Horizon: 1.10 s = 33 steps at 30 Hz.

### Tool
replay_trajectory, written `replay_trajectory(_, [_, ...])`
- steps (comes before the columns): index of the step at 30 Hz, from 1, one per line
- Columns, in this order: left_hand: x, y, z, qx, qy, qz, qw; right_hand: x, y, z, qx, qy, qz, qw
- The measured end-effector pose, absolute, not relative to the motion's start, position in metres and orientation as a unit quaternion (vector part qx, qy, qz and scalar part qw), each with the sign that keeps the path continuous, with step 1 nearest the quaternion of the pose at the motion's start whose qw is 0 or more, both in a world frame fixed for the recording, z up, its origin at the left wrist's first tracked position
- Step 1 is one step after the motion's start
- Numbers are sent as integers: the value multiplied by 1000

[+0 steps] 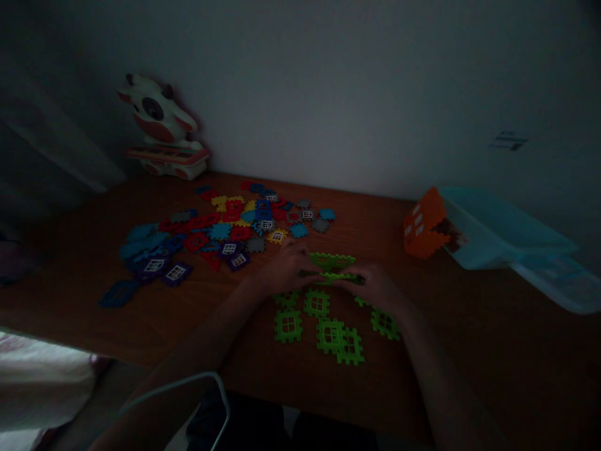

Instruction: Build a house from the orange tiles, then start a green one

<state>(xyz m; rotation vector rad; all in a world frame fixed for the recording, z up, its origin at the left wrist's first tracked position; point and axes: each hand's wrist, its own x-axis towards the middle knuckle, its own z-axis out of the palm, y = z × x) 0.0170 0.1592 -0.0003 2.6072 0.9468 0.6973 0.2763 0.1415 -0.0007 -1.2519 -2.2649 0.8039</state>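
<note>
**Green plastic building tiles [332, 260] held between both hands, over the bench [474, 351].**
Fingers of left hand [284, 269] and right hand [369, 287] clamped on them; loose green tiles [280, 332] lie just below the hands, mixed-colour tiles [230, 228] beyond to the left.

We see a cow-shaped toy [159, 125] by the wall, a heap of multicoloured plastic tiles [230, 228] on the wooden table [70, 313], and an orange block house [422, 224] against a translucent blue plastic tub [502, 225].
</note>
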Motion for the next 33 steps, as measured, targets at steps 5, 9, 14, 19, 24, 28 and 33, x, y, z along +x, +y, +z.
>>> replay_trajectory(5, [17,160,-1,904,323,242,141,275,141,2,-453,-825,264,209])
replay_trajectory(9, [16,158,1,906,323,235,142,272,140,5,-450,-830,265,194])
replay_trajectory(14, [14,158,10,874,325,312,185,285,141,12,-482,-798,279,230])
replay_trajectory(19, [2,170,15,796,355,436,222,310,150,10,-587,-701,250,318])
replay_trajectory(24, [-9,181,-1,783,392,337,347,313,157,-4,-581,-712,247,306])
replay_trajectory(28, [-8,183,-11,782,401,279,387,307,157,-8,-532,-762,263,259])
replay_trajectory(33, [-7,185,-13,786,403,246,398,298,158,-10,-508,-806,206,225])
